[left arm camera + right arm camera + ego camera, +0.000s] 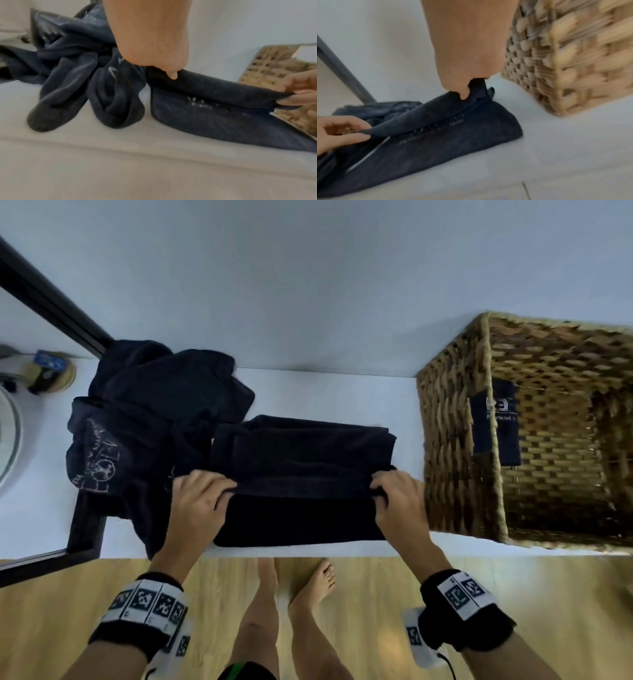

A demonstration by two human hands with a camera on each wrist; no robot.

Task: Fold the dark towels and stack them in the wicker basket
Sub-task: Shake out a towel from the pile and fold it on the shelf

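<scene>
A dark towel (301, 460) lies part-folded on the white counter (329, 386), its near layer raised as a flap. My left hand (202, 496) pinches the flap's left corner, seen as the left hand (154, 44) in the left wrist view. My right hand (397, 494) pinches the right corner, also shown as the right hand (467, 56) on the towel (436, 135). The wicker basket (455, 440) stands on the right, close beside my right hand. A heap of unfolded dark towels (147, 412) lies on the left, touching the folded one.
A black frame (51, 299) runs along the counter's left side, with a round white rim (10, 436) and a small jar (51, 373) beyond it. A dark label (496, 422) hangs over the basket's wall. My bare feet stand on the wooden floor (376, 594) below the counter edge.
</scene>
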